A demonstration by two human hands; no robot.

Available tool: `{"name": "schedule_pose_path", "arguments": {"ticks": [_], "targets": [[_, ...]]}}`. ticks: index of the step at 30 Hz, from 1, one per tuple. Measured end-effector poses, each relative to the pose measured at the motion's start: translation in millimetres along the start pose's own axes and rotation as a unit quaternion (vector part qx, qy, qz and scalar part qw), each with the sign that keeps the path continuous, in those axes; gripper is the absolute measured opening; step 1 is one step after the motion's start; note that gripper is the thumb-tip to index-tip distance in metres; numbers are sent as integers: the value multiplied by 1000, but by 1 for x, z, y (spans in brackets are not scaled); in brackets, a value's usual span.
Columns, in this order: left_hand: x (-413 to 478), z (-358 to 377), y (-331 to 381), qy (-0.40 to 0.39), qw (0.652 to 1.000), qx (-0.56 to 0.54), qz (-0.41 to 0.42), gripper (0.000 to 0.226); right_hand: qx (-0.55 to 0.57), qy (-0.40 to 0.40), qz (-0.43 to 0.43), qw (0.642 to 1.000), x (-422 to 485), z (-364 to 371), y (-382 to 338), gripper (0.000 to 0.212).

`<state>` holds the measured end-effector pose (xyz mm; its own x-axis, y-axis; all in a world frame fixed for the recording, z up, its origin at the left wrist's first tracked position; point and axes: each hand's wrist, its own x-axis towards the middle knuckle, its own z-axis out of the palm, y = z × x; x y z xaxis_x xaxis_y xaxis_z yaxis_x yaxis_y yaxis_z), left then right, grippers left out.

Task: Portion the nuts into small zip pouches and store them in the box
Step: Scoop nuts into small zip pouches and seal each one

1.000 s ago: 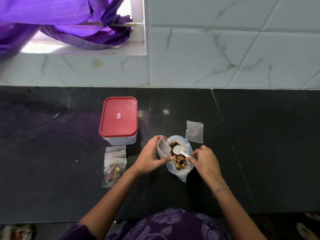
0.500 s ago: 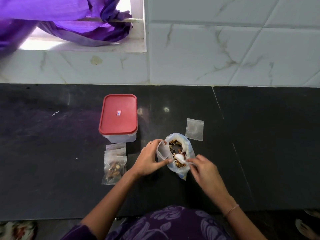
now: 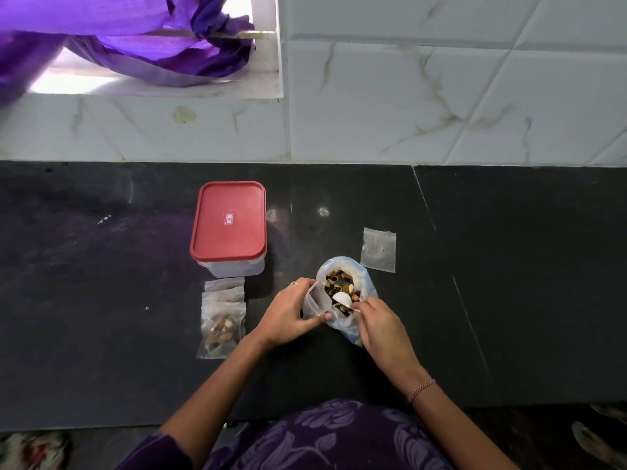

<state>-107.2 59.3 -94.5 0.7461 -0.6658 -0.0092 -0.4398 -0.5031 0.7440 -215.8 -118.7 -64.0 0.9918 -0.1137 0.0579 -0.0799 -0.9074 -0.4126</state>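
Spoon (image 3: 341, 297) handle — under right hand (image 3: 381, 325)

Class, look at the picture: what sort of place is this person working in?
Probably a home kitchen: a dark stone counter, a tiled wall behind it, and a red-lidded box.

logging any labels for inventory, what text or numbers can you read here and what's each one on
Small white sticker in the middle of the red lid of the box: printed in blue, possibly one digit, too small and blurred to read for sure.
Zip pouches and the nut bag: no print visible.
No other text is in view.
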Motion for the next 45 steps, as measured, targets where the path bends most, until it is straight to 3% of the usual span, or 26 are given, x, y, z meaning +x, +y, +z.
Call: {"name": "schedule_pose_path", "arguments": {"ticks": [3, 7, 15, 21, 26, 30, 36, 43, 45], "targets": [[-2, -1, 0, -1, 1000, 14, 12, 67, 72, 72, 29, 994, 4, -9, -1, 22], [-4, -2, -3, -4, 1000, 20, 19, 66, 66, 114, 28, 991, 17, -20, 5, 20], [-7, 0, -6, 19, 998, 53, 15, 58, -34, -2, 41, 999, 39, -4, 4, 28], [-7, 8, -6, -18, 997, 74, 8, 55, 20, 8, 108, 994, 36, 0, -6, 27], [-5, 11, -3, -31, 997, 69, 6, 57, 146, -29, 241, 959, 44, -7, -3, 24], [-3, 12, 2, -43, 998, 45, 13, 58, 273, -45, 322, 905, 53, -10, 4, 22], [-1, 15, 3, -64, 998, 0, 15, 60, 267, -122, 325, 899, 63, -21, 10, 19], [-3, 14, 3, -71, 997, -37, 9, 74, 371, -66, 382, 844, 70, -15, 9, 19], [-4, 13, 0, -81, 996, -45, 5, 76, 374, -58, 377, 845, 66, -12, 11, 20]]}}
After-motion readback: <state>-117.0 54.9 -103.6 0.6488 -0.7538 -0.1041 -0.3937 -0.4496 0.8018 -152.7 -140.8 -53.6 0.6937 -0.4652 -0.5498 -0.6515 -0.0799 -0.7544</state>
